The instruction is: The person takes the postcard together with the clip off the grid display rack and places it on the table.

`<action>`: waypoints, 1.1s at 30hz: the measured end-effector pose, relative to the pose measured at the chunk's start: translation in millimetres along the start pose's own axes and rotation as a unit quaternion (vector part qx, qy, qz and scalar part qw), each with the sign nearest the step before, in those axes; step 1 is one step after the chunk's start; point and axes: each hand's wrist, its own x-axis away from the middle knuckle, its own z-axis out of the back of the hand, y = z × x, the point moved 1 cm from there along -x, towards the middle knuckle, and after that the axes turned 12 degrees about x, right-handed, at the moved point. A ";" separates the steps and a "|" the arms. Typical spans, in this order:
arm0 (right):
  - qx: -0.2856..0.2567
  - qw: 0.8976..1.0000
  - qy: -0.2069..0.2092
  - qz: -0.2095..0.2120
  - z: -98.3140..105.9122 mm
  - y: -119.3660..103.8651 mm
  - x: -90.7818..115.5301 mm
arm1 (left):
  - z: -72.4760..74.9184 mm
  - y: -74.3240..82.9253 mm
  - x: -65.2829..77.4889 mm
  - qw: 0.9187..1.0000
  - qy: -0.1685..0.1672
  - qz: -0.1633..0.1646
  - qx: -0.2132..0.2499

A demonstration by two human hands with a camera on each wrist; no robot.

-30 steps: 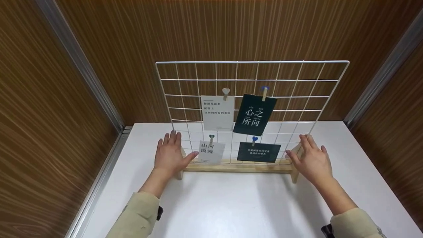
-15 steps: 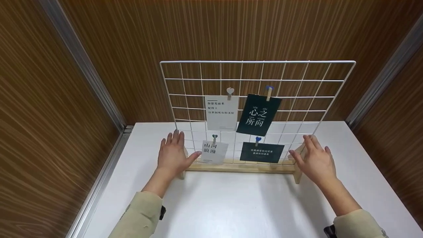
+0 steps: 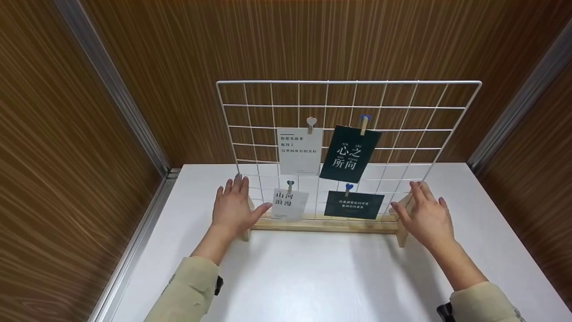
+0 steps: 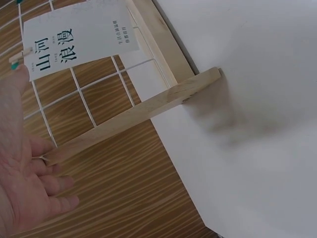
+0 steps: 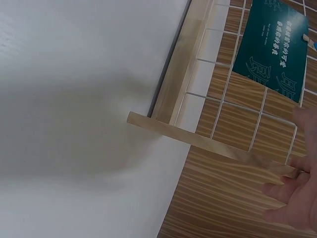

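Wire rack (image 3: 348, 82) stood upright on wooden base (image 3: 324, 226), centre of frame, cards (image 3: 351, 154) hung across it, white tabletop (image 3: 295, 277) beneath. Left hand (image 3: 232, 208), left of centre: back showing, fingers stretched upward at left side piece (image 4: 131, 115), thumb spread inward just beside lower white card (image 3: 289, 210); grip loose, uncurled. Right hand (image 3: 426, 219), right of centre: wrist angled in from lower right, fingers extended to right side piece (image 5: 213, 145), thumb pointing toward lower dark green card (image 3: 354, 205); grip likewise relaxed.
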 end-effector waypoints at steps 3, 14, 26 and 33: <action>0.001 1.000 0.002 0.003 1.1 -0.7 -0.5 | 2.3 0.3 -0.5 1.000 -0.003 0.005 -0.002; 0.000 1.000 -0.025 0.000 4.3 -1.3 -1.2 | 8.6 -0.9 -3.3 1.000 -0.022 0.015 -0.017; -0.009 1.000 -0.022 0.008 5.9 3.2 -1.0 | 32.2 17.0 4.2 1.000 0.015 0.006 -0.023; -0.007 1.000 -0.011 0.014 6.9 5.0 0.5 | 62.6 37.2 11.0 0.993 0.108 -0.042 -0.022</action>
